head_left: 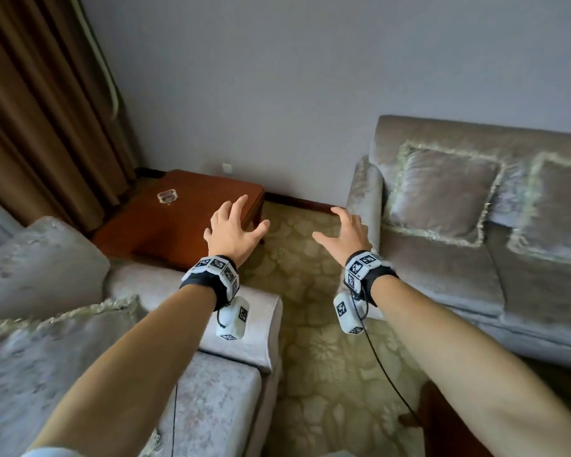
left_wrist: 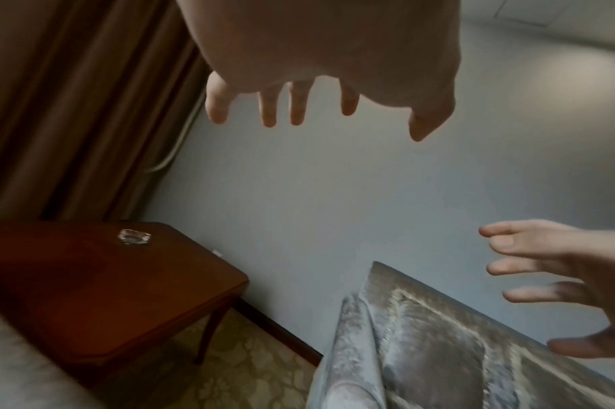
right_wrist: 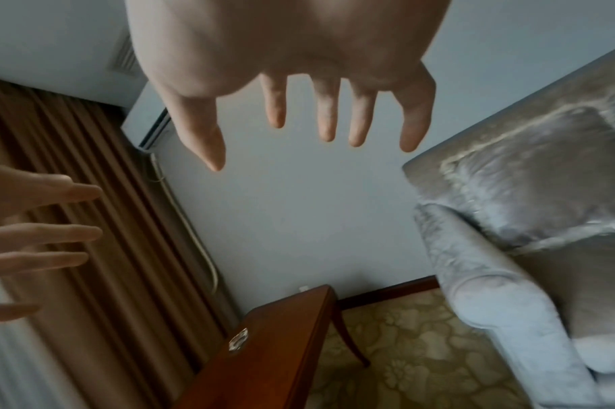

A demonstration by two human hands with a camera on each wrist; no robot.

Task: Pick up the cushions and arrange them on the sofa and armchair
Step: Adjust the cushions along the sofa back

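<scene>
Two silver-grey fringed cushions lean against the back of the grey sofa [head_left: 442, 278] at the right: one [head_left: 442, 189] near the sofa's left arm, a second [head_left: 557, 209] further right, cut by the frame edge. Another fringed cushion [head_left: 40, 351] lies on the armchair [head_left: 231, 384] at the lower left. My left hand [head_left: 234, 230] and right hand [head_left: 343, 235] hover in mid-air between the two seats, fingers spread, holding nothing. The left wrist view shows the left hand [left_wrist: 313, 110] empty, and the right wrist view shows the right hand [right_wrist: 316, 132] empty too.
A dark wooden side table [head_left: 185, 219] with a glass ashtray [head_left: 168, 196] stands in the corner between the armchair and sofa. Brown curtains [head_left: 40, 110] hang at the left. Patterned beige carpet [head_left: 327, 374] runs between the seats.
</scene>
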